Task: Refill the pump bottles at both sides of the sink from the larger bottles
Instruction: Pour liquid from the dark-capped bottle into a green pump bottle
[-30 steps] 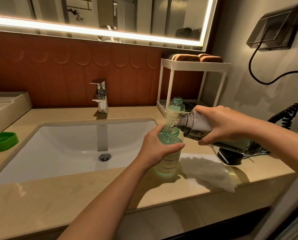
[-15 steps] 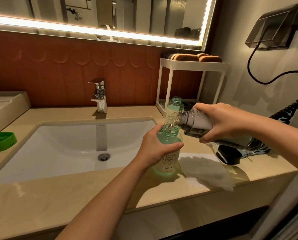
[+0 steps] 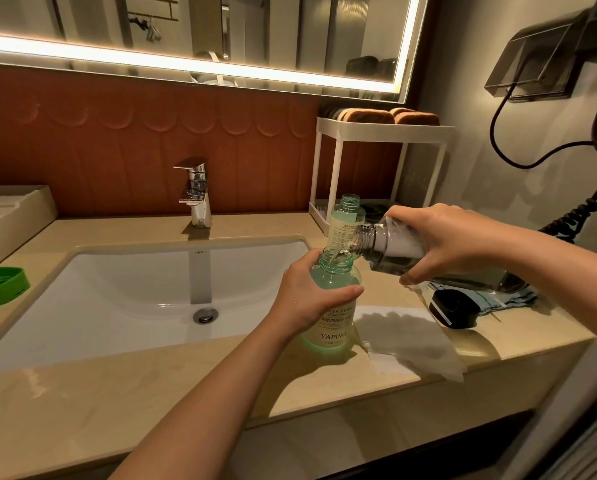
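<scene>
Both bare arms reach out to the right of the sink [image 3: 117, 289]. The left forearm [image 3: 186, 410] rises from the near edge in front of the sink, slanting toward its right rim. The left hand [image 3: 310, 299] wraps the green pump bottle [image 3: 338, 277] just below the neck, thumb across the front, fingers hidden behind. The right forearm [image 3: 549, 265] comes in from farther right of the sink, almost level. The right hand [image 3: 439, 244] grips the larger clear bottle [image 3: 390, 247] from above, knuckles up, thumb underneath, with the bottle's mouth tipped down over the green one's opening.
</scene>
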{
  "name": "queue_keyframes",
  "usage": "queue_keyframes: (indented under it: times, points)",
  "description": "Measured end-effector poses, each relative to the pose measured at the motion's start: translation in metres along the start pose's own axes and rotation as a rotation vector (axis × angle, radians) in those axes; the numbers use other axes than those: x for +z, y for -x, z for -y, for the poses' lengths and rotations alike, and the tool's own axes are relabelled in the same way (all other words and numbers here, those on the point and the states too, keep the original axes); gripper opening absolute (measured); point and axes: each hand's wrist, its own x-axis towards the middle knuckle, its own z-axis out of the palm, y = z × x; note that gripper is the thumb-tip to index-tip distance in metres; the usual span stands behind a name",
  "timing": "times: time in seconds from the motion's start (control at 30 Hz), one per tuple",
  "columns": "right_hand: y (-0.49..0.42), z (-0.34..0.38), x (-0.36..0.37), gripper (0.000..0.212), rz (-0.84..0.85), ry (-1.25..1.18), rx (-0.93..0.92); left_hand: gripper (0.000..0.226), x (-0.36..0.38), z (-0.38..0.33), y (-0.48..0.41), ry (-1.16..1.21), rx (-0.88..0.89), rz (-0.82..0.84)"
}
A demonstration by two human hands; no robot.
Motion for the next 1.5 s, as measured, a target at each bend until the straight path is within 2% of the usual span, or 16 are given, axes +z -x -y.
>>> queue_keyframes:
  times: [0.17,0.47,0.73,1.3,1.5]
  points:
    - [0.001,0.0,-0.001,0.072,0.002,0.008,-0.003,0.048,-0.001,0.001,0.0,0.004,0.0,0.0]
    - [0.002,0.001,-0.003,0.077,0.009,0.045,0.001,0.054,-0.001,0.001,0.0,0.008,0.001,-0.007]
    - [0.0,0.006,-0.008,0.077,0.011,0.071,-0.006,0.078,0.001,0.002,0.0,-0.004,0.002,-0.02]
    - [-0.002,0.009,-0.009,0.082,0.008,0.123,0.0,0.063,0.001,0.001,0.0,-0.019,-0.01,-0.016]
    - [0.0,0.012,-0.011,0.08,0.013,0.125,0.002,0.079,0.001,0.001,0.0,-0.017,-0.014,-0.015]
